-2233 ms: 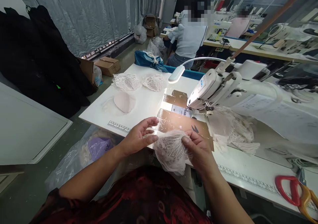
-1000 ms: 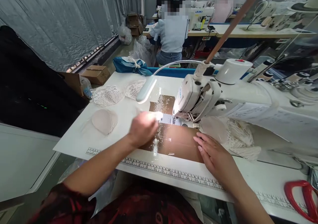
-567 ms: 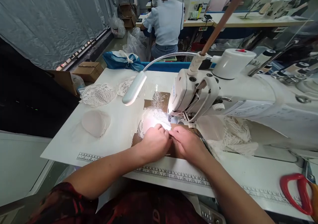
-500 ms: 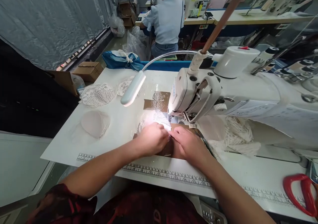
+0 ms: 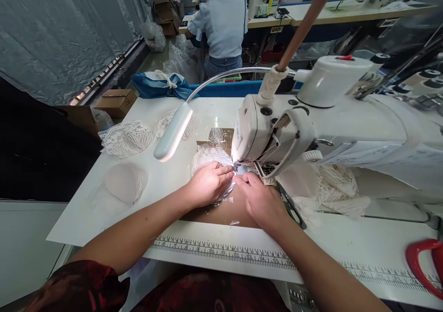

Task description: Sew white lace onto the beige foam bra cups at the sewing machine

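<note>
A white lace piece (image 5: pixel 210 155) lies under the needle end of a white sewing machine (image 5: pixel 249 129). My left hand (image 5: pixel 211 183) rests over its lower part, fingers pressed together on the lace beside the presser foot. Just right of the needle, my right hand (image 5: pixel 262 200) has its thumb and index finger closed at the lace's edge; the fingertips partly hide what they pinch. Both hands nearly meet in front of the foot. Brown board (image 5: pixel 214 214) shows beneath the hands, and dark-handled snips (image 5: pixel 292 208) lie beside my right hand.
Lace pieces (image 5: pixel 126 138) and a pale cup-shaped piece (image 5: pixel 121 183) lie on the left of the white table (image 5: pixel 86 210). A lamp (image 5: pixel 173 132) arches above. More lace (image 5: pixel 334 185) sits under the machine arm. Red-handled scissors (image 5: pixel 420 261) are at right. A person (image 5: pixel 226 26) sits ahead.
My left hand has gone from a curled fist to straighter fingers, closer to the needle. The lace has shifted, with its lower edge now showing below that hand. The camera view has moved slightly.
</note>
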`<state>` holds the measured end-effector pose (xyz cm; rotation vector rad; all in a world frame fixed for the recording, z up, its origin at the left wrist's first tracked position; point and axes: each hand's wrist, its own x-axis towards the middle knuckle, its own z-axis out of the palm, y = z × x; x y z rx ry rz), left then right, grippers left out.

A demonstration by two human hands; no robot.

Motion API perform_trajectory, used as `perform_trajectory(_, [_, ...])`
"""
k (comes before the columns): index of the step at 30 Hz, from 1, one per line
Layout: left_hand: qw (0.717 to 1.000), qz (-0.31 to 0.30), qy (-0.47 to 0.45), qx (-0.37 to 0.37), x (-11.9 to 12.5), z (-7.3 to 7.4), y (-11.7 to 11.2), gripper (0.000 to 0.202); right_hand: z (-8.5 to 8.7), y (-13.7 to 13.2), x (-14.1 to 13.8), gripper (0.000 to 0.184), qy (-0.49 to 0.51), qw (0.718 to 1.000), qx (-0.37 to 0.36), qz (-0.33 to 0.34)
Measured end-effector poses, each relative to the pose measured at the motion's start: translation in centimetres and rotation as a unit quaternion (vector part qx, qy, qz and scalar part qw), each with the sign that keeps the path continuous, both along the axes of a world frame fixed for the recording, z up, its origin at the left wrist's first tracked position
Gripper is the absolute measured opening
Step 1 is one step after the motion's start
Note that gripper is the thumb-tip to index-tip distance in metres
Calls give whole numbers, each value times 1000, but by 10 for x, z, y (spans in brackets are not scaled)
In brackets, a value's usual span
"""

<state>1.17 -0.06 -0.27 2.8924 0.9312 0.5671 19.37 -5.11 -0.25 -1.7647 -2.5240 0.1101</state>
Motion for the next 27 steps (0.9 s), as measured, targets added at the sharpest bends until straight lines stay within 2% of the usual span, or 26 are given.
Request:
perform_trajectory(5, [1000, -4, 2, -3, 0, -1, 3, 30, -2, 0, -1, 50, 8, 1000, 10, -19])
perform_trajectory(15, [999, -12, -27, -33, -1, -10, 11, 32, -4, -1, 1, 52, 10, 999, 50, 0])
perform_trajectory(27, [992, 104, 38, -55, -1, -6, 2, 40, -10, 0, 2, 48, 33, 995, 96, 14])
